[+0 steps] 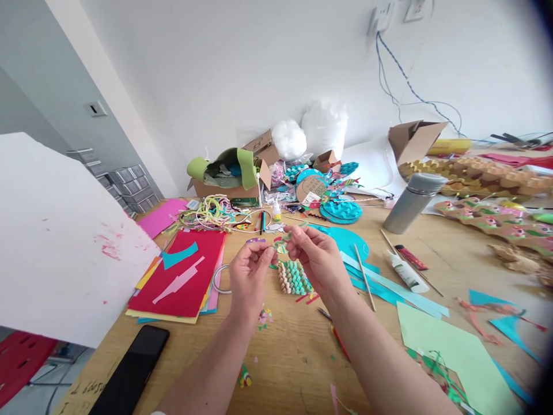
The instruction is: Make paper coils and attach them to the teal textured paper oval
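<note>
In front of me, my left hand (251, 266) and my right hand (320, 258) are raised over the table with fingertips pinched close together. Stretched between them is a thin, pale green twisted strip (285, 237), partly covered by my fingers. Just below the hands lies a row of twisted pieces (294, 278), peach and mint green. Behind and to the right of my right hand sits a sheet of blue paper (355, 242). Small paper scraps (265, 316) are scattered beneath my left wrist.
To the left are stacked coloured papers (173, 288) and a black phone (132, 369). A grey flask (408, 207), a white glue bottle (406, 271) and a wooden stick (365, 279) are on the right. Farther back, colourful cords (211, 212) lie before a cardboard box (224, 189).
</note>
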Demonstrator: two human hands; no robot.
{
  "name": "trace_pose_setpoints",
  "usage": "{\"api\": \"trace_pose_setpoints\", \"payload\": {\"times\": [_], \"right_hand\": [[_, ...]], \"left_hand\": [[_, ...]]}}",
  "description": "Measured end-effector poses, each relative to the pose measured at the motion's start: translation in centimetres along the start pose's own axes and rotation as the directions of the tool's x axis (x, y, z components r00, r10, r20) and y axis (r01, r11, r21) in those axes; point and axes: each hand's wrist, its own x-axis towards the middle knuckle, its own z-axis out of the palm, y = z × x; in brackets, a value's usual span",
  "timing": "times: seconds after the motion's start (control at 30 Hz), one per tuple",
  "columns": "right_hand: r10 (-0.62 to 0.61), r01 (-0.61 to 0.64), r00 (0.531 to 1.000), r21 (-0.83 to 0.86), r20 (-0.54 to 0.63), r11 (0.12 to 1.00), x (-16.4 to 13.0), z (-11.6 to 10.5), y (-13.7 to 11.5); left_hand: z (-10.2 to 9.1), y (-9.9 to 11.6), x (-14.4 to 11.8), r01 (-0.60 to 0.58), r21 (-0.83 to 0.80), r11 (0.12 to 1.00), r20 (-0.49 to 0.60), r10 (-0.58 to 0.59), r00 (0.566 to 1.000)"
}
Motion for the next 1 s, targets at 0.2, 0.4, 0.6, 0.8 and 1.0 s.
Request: {"api": "trace_pose_setpoints", "payload": {"times": [0.2, 0.4, 0.6, 0.8, 1.0], "right_hand": [[-0.047, 0.045, 0.998, -0.037, -0.039, 0.998, 0.33, -0.51, -0.31], [-0.082, 0.077, 0.994, -0.068, -0.072, 0.995, 0.48, -0.68, -0.25], [-0.074, 0.068, 0.993, -0.062, -0.096, 0.996, 0.71, -1.00, -0.60], [0.024, -0.023, 1.000, -0.055, 0.014, 0.998, 0.75, -1.07, -0.66], [0.003, -0.002, 1.000, -0.132, 0.011, 0.991, 0.70, -0.92, -0.17]], "left_hand": [[0.10, 0.03, -0.04, 0.030, 0.020, 0.999, 0.004, -0.031, 1.000], [0.09, -0.18, -0.21, 0.031, 0.027, 0.999, 0.013, -0.031, 0.999], [0.05, -0.45, -0.24, 0.029, 0.006, 1.000, 0.022, -0.030, 0.999], [0.14, -0.13, 0.17, 0.101, -0.107, 0.989, 0.006, -0.101, 0.995], [0.39, 0.43, 0.22, 0.157, -0.111, 0.981, 0.019, -0.156, 0.988]]}}
